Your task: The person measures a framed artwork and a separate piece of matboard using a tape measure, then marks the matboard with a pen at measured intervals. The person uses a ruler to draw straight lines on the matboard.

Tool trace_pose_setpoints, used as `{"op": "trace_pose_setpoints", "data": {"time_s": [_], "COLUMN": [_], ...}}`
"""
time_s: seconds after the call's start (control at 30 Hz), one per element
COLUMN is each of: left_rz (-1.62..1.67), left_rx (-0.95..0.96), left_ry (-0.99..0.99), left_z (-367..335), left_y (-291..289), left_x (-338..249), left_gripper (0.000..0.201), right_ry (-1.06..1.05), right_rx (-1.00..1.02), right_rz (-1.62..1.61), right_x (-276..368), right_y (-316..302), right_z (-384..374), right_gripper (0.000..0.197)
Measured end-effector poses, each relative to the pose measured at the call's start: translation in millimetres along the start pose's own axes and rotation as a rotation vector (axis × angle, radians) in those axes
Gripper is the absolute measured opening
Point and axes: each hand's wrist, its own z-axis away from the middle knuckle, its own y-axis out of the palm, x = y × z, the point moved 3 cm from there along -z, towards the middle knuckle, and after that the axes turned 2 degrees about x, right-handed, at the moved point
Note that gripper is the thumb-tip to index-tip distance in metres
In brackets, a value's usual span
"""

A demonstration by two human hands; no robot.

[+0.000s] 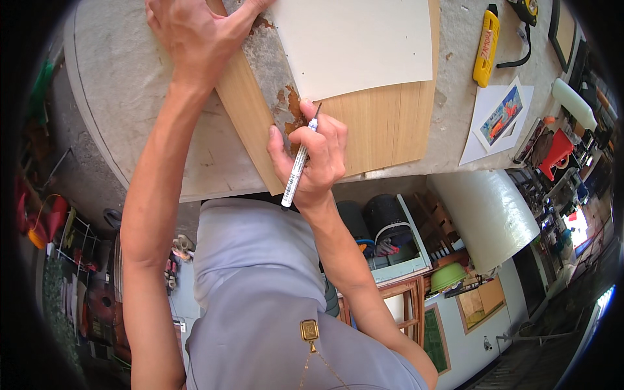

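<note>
My right hand (322, 156) is closed around a slim white pen (297, 170) with a barcode label. Its dark, thin tip points up and away, near the lower edge of a white sheet (357, 42). The thumb of that hand is beside a long light-wood strip (250, 117). Farther off at the upper left, my left hand (195, 32) is over the strip, thumb spread out to the right; the frame's top edge cuts off part of it. Under the white sheet lies a wood-grain panel (383, 130). Between strip and panel shows a worn, stained surface (279, 78).
On the pale worktable (117, 84), a yellow box cutter (486, 49) lies at the right, near a tape measure (525, 10) with a black strap. A small colourful picture (500, 117) rests on white paper. Below the table's right side are a black bucket (387, 214) and a large plastic-wrapped roll (484, 218).
</note>
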Motion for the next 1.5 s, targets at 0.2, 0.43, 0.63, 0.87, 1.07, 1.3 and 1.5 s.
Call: {"op": "trace_pose_setpoints", "data": {"time_s": [0.2, 0.43, 0.63, 0.87, 1.07, 1.3, 1.5], "left_rz": [0.034, 0.014, 0.024, 0.018, -0.097, -0.459, -0.442], "left_rx": [0.021, 0.021, 0.006, 0.024, 0.044, 0.118, 0.667], "left_ry": [-0.038, -0.030, -0.019, -0.025, -0.014, 0.081, 0.277], "left_z": [1.2, 0.9, -0.2, -0.9, 2.5, 8.0, 7.3], "left_y": [0.2, 1.3, 0.9, -0.1, -1.3, -2.8, -51.8], "left_x": [-0.3, 0.8, 0.3, -1.9, -10.4, -12.9, -45.3], "left_gripper": [0.073, 0.073, 0.073, 0.074, 0.075, 0.086, 0.102], "right_ry": [0.033, 0.027, 0.037, 0.041, 0.016, -0.004, -0.009], "right_rx": [-0.011, -0.004, -0.006, -0.012, -0.017, -0.017, -0.031], "right_rz": [-0.024, -0.017, -0.028, -0.035, -0.024, -0.003, 0.009], "right_x": [-1.4, -1.8, -0.5, -2.2, -1.5, 0.2, -2.3], "right_y": [0.0, -0.3, -0.3, 0.1, 1.2, 1.7, 0.9], "right_z": [0.6, 0.7, -0.8, -0.3, 0.0, -1.5, -0.6], "right_gripper": [0.032, 0.032, 0.032, 0.031, 0.030, 0.029, 0.030]}}
